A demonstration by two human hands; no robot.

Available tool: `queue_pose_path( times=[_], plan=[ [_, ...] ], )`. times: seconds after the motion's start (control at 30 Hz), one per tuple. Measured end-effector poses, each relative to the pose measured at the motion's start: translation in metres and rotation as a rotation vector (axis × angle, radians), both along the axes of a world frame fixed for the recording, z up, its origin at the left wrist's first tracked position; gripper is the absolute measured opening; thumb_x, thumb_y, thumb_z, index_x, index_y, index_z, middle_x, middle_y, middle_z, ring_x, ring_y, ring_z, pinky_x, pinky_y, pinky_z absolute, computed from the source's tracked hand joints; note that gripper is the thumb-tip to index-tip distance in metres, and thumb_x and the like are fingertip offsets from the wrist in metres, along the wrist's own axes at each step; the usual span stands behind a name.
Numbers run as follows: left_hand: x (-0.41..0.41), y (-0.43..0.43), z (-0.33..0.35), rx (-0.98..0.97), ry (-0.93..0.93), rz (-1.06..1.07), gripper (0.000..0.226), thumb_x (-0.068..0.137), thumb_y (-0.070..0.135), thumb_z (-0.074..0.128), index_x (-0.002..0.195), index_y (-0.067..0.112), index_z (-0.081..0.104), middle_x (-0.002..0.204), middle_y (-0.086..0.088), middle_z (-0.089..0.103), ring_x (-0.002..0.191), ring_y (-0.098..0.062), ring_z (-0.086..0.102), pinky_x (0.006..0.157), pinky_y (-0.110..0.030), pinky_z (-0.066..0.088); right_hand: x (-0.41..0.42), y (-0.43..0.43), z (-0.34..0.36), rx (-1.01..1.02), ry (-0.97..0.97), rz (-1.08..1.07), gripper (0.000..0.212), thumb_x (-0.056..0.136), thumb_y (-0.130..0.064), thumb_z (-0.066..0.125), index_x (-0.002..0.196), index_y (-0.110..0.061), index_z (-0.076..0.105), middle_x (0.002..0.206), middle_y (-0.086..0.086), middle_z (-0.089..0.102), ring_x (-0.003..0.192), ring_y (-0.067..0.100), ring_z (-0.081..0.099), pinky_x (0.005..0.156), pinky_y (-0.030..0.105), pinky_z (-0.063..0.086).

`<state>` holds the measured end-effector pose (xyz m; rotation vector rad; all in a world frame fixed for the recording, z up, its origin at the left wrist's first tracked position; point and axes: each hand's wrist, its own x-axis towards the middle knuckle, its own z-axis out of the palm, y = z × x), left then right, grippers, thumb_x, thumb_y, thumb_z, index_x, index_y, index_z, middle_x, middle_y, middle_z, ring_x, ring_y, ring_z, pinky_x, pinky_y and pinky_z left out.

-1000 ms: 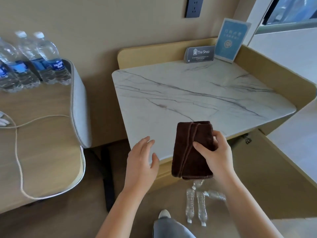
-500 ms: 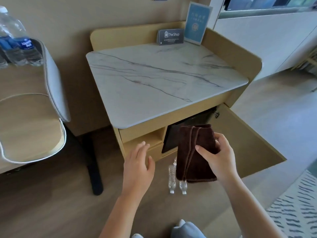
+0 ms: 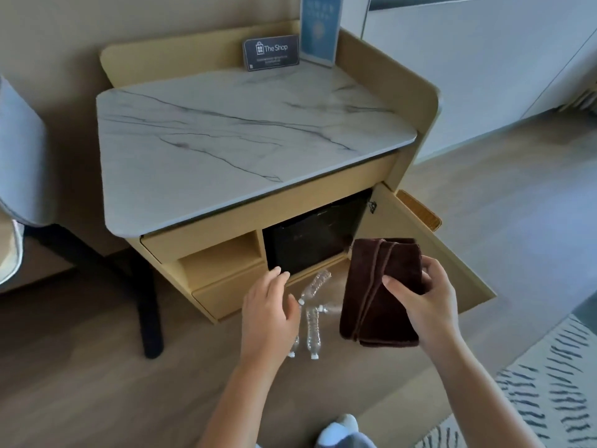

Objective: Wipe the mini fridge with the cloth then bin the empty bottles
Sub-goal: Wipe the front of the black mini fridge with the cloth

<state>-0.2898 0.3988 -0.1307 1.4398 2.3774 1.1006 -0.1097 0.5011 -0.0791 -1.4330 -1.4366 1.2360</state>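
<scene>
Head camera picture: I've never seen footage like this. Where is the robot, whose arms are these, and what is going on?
There is no robot here. A person wears a wide-angle camera on the head, so you look down along their own two arms. The right hand grips a folded brown cloth. The left hand is open and holds nothing, near some empty plastic bottles lying on the wooden floor. In front stands a cabinet with a marble top. At the back of the top stand a dark "The Shop" card and a blue sign. The cabinet door is swung open, showing a black mini fridge inside.
</scene>
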Motion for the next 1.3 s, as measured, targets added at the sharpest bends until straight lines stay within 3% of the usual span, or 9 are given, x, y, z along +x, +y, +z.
queue_pose_path(
  times=[0.13,0.3,0.5,0.67,0.9,1.07,1.3],
  plan=[
    [0.027,0.016,-0.006,-0.021,0.014,0.043,0.047,0.082,0.029,0.035,0.114,0.005,0.060,0.122,-0.009,0.058,0.115,-0.026,0.053,0.096,-0.043,0.042,0.025,0.030,-0.010,-0.017,-0.012,0.027,0.033,0.075,-0.012,0.073,0.096,-0.026,0.053,0.091,-0.002,0.068,0.083,0.018,0.065,0.067,0.037,0.056],
    [0.025,0.024,-0.017,-0.046,0.052,0.117,0.037,0.079,0.014,0.049,0.112,0.004,0.061,0.120,-0.011,0.059,0.113,-0.028,0.055,0.095,-0.038,0.038,0.019,0.056,-0.024,-0.035,-0.003,0.040,0.033,0.075,-0.014,0.073,0.094,-0.030,0.051,0.092,-0.004,0.066,0.085,0.017,0.064,0.070,0.038,0.055],
    [-0.002,0.059,-0.042,-0.051,0.068,0.124,0.035,0.076,0.000,0.064,0.111,0.002,0.061,0.119,-0.014,0.059,0.112,-0.031,0.055,0.093,-0.044,0.043,-0.015,0.085,-0.047,-0.053,0.016,0.057,0.034,0.075,-0.013,0.073,0.089,-0.034,0.051,0.088,-0.008,0.067,0.082,0.012,0.065,0.069,0.034,0.054],
    [-0.032,0.092,-0.076,-0.044,0.049,0.160,0.036,0.076,-0.001,0.065,0.111,0.003,0.061,0.120,-0.013,0.059,0.112,-0.029,0.055,0.092,-0.044,0.045,-0.049,0.113,-0.076,-0.043,-0.014,0.114,0.034,0.075,-0.014,0.073,0.087,-0.036,0.051,0.083,-0.011,0.066,0.077,0.007,0.064,0.064,0.030,0.053],
    [-0.062,0.137,-0.167,-0.010,0.079,0.273,0.032,0.079,0.007,0.055,0.110,0.003,0.061,0.121,-0.012,0.058,0.112,-0.028,0.055,0.092,-0.041,0.042,-0.085,0.162,-0.165,-0.015,-0.019,0.169,0.034,0.072,-0.012,0.075,0.090,-0.032,0.054,0.081,-0.009,0.067,0.074,0.004,0.064,0.068,0.031,0.052],
    [-0.079,0.172,-0.255,0.026,0.050,0.370,0.038,0.076,-0.002,0.065,0.113,0.002,0.059,0.122,-0.016,0.056,0.114,-0.032,0.053,0.093,-0.043,0.043,-0.105,0.199,-0.253,-0.002,0.025,0.187,0.035,0.073,-0.011,0.075,0.096,-0.028,0.055,0.085,-0.007,0.068,0.079,0.009,0.065,0.070,0.032,0.053],
    [-0.111,0.221,-0.365,0.105,0.100,0.456,0.047,0.078,0.001,0.063,0.123,0.000,0.050,0.123,-0.020,0.054,0.115,-0.037,0.051,0.091,-0.052,0.046,-0.135,0.236,-0.366,0.063,0.095,0.203,0.036,0.072,-0.010,0.076,0.098,-0.024,0.055,0.086,-0.010,0.066,0.079,0.002,0.063,0.064,0.019,0.048]
  ],
)
